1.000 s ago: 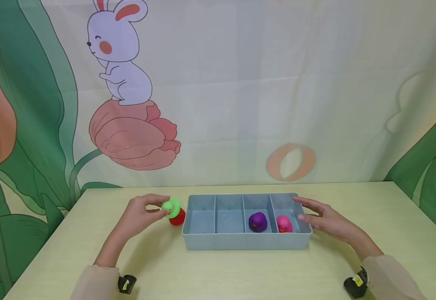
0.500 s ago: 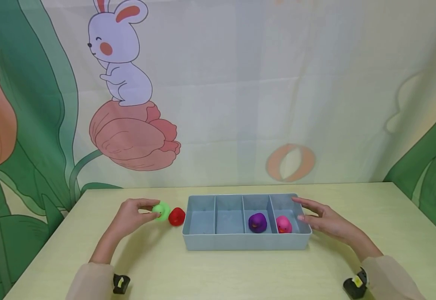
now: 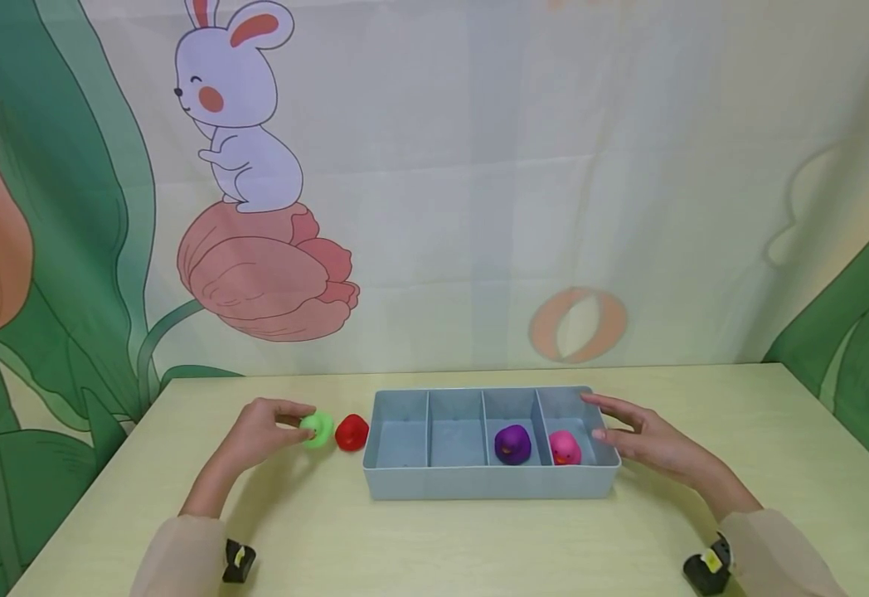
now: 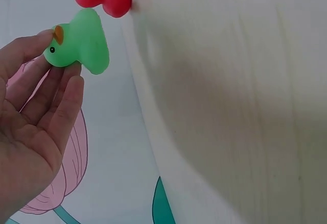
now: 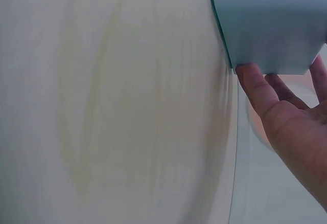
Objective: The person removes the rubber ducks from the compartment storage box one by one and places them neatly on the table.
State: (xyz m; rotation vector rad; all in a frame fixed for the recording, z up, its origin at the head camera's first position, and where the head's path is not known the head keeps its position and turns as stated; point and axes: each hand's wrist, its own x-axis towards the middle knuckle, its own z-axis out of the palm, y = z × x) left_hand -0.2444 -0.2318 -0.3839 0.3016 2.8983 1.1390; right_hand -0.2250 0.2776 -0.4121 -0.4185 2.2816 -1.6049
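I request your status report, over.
Left hand pinches bright green toy duck. Right hand touches grey-blue four-compartment rectangular tray. Red toy duck between green duck and tray.

Soft, fairly even light, apparently from above, fills the head view, where the worktop (image 3: 434,547) and the cloth (image 3: 419,207) look bright, though the cloth dims along its folds at the right. Diffuse shadows lie on the worktop near the left forearm (image 3: 206,489) and the right forearm (image 3: 725,485). The left wrist view is duller and greyer, a broad blurry-edged shadow crossing the worktop, while the green duck (image 4: 84,40) has clear outlines. The right wrist view is dim: colours look washed out, the worktop's markings smeared, the box (image 5: 276,35) and fingers (image 5: 258,87) shaded.
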